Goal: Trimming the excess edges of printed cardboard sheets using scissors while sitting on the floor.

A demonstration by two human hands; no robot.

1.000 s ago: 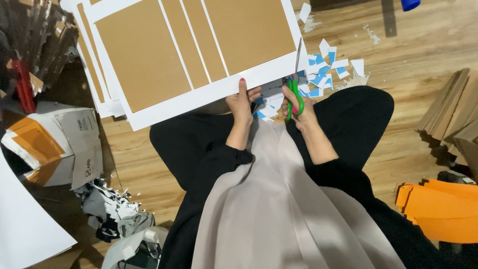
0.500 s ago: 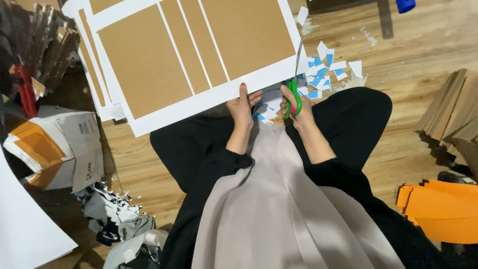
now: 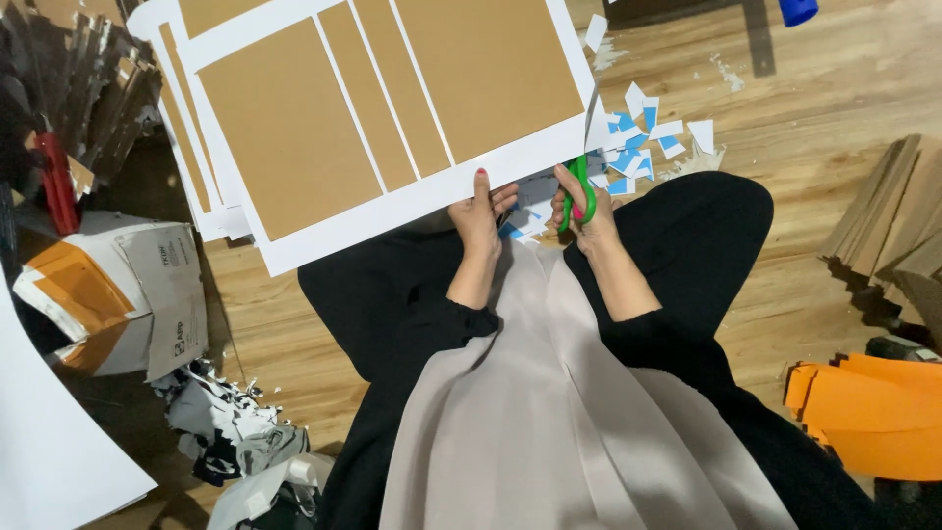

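Left hand (image 3: 478,218) still pinching sheet (image 3: 392,108), right hand (image 3: 587,211) gripping scissors (image 3: 579,186), seemingly barely advanced.

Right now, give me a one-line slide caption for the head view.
Seated on a wooden floor, left hand steadies a white-bordered brown sheet while right hand works green scissors.

A large white sheet (image 3: 392,211) printed with brown rectangles is held tilted over the lap, green scissors (image 3: 579,191) at its right edge.
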